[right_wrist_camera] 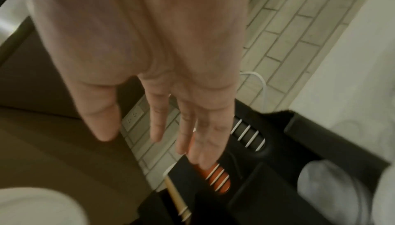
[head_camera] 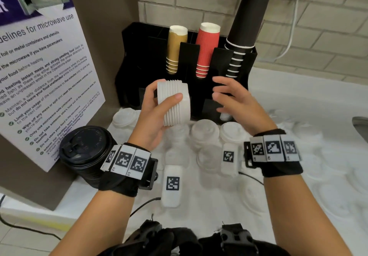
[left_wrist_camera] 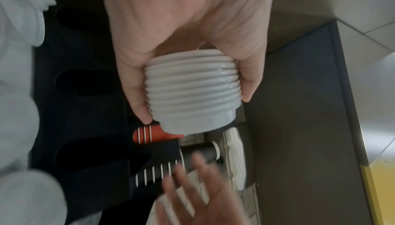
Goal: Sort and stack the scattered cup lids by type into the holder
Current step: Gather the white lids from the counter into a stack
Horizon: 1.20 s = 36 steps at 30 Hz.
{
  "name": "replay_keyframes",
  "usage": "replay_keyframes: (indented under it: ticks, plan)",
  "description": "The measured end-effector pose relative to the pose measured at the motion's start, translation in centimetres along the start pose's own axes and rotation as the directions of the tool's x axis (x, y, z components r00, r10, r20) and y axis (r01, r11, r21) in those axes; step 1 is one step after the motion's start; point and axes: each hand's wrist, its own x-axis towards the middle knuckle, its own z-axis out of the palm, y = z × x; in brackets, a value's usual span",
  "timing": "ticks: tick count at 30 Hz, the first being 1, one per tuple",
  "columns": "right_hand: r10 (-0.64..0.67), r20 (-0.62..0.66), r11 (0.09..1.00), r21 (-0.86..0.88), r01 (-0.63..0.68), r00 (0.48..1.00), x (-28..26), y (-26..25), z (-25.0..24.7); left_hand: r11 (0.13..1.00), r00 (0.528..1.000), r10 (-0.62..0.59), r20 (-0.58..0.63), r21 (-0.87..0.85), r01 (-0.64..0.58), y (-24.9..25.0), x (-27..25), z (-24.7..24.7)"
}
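Left hand (head_camera: 153, 112) wraps thumb and fingers round the lid stack (head_camera: 175, 102), its axis lying sideways, tilted, right in front of the holder (head_camera: 135, 56); right hand (head_camera: 235, 100) spread and empty just beside it, so left is nearer, with loose lids (head_camera: 205, 132) below on the counter

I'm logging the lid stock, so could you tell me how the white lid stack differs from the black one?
The white lid stack is lifted, gripped sideways in the left hand; the black lid stack lies untouched on the counter beside the poster. The black one looks longer. Both are nested lids.
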Motion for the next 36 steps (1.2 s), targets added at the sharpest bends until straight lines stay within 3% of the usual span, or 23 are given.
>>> replay_keyframes:
  ticks: [2, 4, 7, 10, 13, 16, 21, 24, 26, 29, 31, 34, 36]
  plan:
    - [0.053, -0.032, 0.986, -0.154, -0.057, 0.998, 1.5, 0.8, -1.1, 1.0, 0.999, 0.013, -0.029, -0.011, -0.013, 0.6, 0.3, -0.8]
    - [0.144, 0.087, 0.898, -0.429, -0.093, 0.986, 2.9, 1.6, -1.1, 1.0, 0.998, 0.024, -0.053, -0.008, -0.025, 1.0, 0.6, -1.4]
    - [0.318, 0.279, 0.53, -0.845, 0.074, 0.906, 4.2, 2.7, 0.7, 0.999, 0.997, 0.035, -0.062, -0.009, -0.036, 1.3, 0.6, -1.7]
    - [0.403, 0.289, 0.276, -0.943, 0.186, 0.868, 4.8, 3.6, 2.9, 0.999, 0.997, 0.042, -0.063, -0.001, -0.042, 1.4, 0.5, -1.7]
    - [0.425, 0.323, 0.219, -0.943, 0.25, 0.846, 5.1, 4.2, 4.2, 0.999, 0.997, 0.033, -0.066, 0.003, -0.033, 1.3, 0.3, -1.7]
    - [0.464, 0.348, 0.232, -0.935, 0.267, 0.815, 5.3, 4.4, 4.5, 1.0, 0.997, 0.023, -0.071, 0.011, -0.022, 1.3, 0.1, -1.8]
    - [0.464, 0.346, 0.237, -0.936, 0.262, 0.815, 5.4, 4.9, 4.6, 1.0, 0.999, 0.016, -0.05, 0.012, -0.016, 1.1, -0.2, -1.7]
    - [0.383, 0.307, 0.273, -0.939, 0.21, 0.871, 5.1, 3.9, 3.4, 1.0, 0.999, 0.013, -0.035, 0.012, -0.013, 0.9, -0.2, -1.7]
    - [0.293, 0.256, 0.417, -0.901, 0.118, 0.921, 4.8, 2.8, 1.8, 1.0, 0.999, 0.003, -0.035, 0.01, -0.002, 0.9, -0.2, -1.6]
    - [0.161, 0.176, 0.817, -0.575, -0.031, 0.971, 3.2, 1.1, -0.1, 1.0, 1.0, -0.007, -0.027, 0.004, 0.007, 0.7, -0.1, -1.5]
    - [0.096, 0.143, 0.968, -0.244, -0.059, 0.985, 1.3, 0.2, -0.1, 1.0, 1.0, -0.014, -0.017, -0.001, 0.014, 0.5, -0.1, -1.3]
    - [0.002, 0.131, 0.994, 0.11, -0.017, 0.991, -1.3, 0.2, 1.1, 0.999, 0.999, -0.033, 0.017, 0.007, 0.033, -0.1, -0.2, -0.8]
    - [-0.033, 0.154, 0.978, 0.206, 0.0, 0.987, -2.5, 0.5, 1.8, 0.999, 0.998, -0.048, 0.049, 0.028, 0.046, -0.6, -0.3, -0.5]
